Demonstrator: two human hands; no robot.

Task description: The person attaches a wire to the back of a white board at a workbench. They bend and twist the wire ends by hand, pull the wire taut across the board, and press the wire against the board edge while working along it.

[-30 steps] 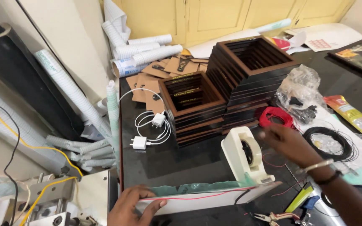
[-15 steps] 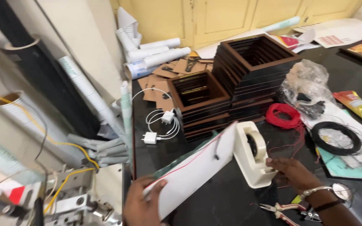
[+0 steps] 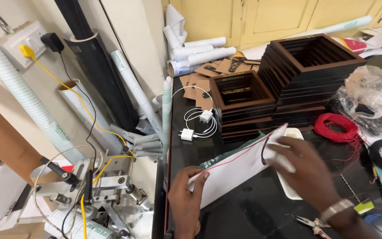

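White panel (image 3: 239, 170) with a red wire along its edge sits tilted near-centre on the black table (image 3: 253, 217), left hand (image 3: 186, 194) pinching its near-left corner, right hand (image 3: 308, 170) spread flat over the far-right end — mid-positioning, and next needs a steady press.

White panel (image 3: 237, 170) between both hands

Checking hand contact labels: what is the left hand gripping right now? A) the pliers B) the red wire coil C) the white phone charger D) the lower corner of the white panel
D: the left hand pinches the lower-left corner of the white panel, while the right hand rests on its far end, apart from the red wire coil.
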